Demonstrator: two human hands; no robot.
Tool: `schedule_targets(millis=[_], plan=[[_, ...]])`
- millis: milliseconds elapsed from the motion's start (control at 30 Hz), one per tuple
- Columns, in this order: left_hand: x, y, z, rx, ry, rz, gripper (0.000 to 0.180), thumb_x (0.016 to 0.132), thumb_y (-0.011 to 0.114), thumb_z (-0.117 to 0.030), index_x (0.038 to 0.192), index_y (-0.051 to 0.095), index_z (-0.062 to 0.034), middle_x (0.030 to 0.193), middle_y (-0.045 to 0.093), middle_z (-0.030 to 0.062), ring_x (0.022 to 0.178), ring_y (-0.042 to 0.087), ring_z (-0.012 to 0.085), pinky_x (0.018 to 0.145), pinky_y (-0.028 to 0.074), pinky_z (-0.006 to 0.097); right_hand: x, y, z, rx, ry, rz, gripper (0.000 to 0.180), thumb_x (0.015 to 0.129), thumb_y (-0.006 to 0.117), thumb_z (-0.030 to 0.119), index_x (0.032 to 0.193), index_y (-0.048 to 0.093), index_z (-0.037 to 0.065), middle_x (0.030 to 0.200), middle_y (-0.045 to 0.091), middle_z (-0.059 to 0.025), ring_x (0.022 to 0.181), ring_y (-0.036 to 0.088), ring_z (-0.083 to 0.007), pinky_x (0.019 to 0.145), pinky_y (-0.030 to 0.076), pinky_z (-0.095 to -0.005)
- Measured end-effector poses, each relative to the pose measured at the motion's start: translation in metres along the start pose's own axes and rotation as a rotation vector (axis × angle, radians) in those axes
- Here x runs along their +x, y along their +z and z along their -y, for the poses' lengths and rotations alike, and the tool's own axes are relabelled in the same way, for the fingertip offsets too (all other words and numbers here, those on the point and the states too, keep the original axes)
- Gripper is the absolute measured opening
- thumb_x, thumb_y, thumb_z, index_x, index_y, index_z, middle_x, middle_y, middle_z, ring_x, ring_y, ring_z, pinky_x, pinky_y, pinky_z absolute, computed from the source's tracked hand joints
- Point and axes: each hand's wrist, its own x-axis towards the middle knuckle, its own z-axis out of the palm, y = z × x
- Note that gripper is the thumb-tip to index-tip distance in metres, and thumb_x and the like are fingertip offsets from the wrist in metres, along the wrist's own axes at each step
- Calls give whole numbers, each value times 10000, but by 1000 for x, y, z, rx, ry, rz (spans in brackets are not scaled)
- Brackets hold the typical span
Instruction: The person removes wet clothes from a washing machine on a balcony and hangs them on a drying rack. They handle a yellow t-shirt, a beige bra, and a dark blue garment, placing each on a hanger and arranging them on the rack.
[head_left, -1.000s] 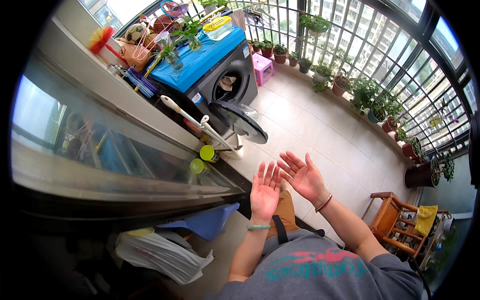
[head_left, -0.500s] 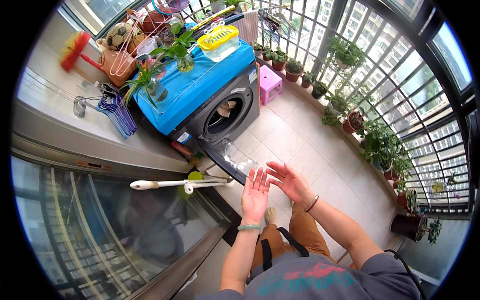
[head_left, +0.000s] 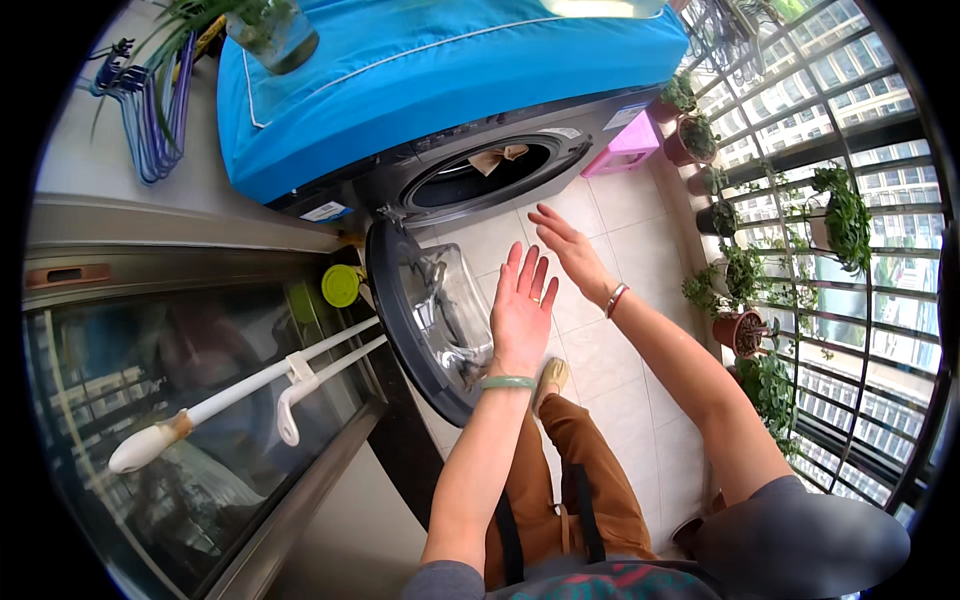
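Observation:
Both my hands are held out in front of a dark grey front-loading washing machine [head_left: 360, 190]. My left hand [head_left: 523, 318], palm up with a green bangle at the wrist, has its fingers stretched out and holds nothing. It is nearest to the round door [head_left: 400, 290], which hangs wide open with its clear glass bowl. My right hand [head_left: 575, 250], with a bracelet on its wrist, reaches toward the drum opening [head_left: 450, 188]; its fingers are extended and nothing is in them. Inside the drum lies a beige cloth item [head_left: 495, 160], only partly visible.
A blue cover [head_left: 420, 75] lies over the machine, bearing a glass vase [head_left: 275, 38] with a plant. White poles [head_left: 250, 385] stick out on the left by the glass door. A pink stool [head_left: 625, 147] and potted plants [head_left: 738, 332] line the right.
I have come closer to the washing machine, so it fills more of the view. Both hands have moved toward its opening and stay empty.

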Motion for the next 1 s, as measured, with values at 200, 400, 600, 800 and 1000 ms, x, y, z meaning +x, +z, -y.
schedule_targets(millis=[200,400,600,800,1000], plan=[[87,-27,12,-137,28,-40,460,1010,455,-362,1427,397,-177,1444,405,58,1318,385,195,1122,299,397,187,-6,-67,-602,-310,-138,386,942,536,285,1292,580,130,1393,466,-187,1219,450,-438,1044,357,-448],[111,-50,16,-238,40,-106,423,1012,471,-341,1404,433,-188,1395,465,43,1285,422,171,1101,340,377,278,-8,-112,-1034,-246,-170,342,942,481,261,1196,604,67,1206,590,-208,1170,513,-371,984,379,-478],[100,-52,13,-205,76,-171,432,1006,485,-313,1412,437,-172,1423,444,47,1315,397,173,1118,308,376,207,-4,-78,-591,-410,-161,200,939,477,59,1045,631,-14,1129,597,-210,1084,539,-354,918,413,-448],[100,-45,-1,160,305,-476,675,969,493,-507,1483,309,-111,1508,328,61,1410,267,184,1160,197,387,69,-16,-9,319,-205,-1,306,998,494,153,1219,612,-22,1290,542,-57,1206,499,-164,1024,383,-308],[40,-11,-28,438,-9,-84,679,963,413,-612,1324,499,-43,1225,578,43,1155,499,144,1030,332,313,-48,-56,47,727,101,-78,269,925,610,53,1189,627,2,1335,485,-11,1194,512,-142,1000,426,-307]])
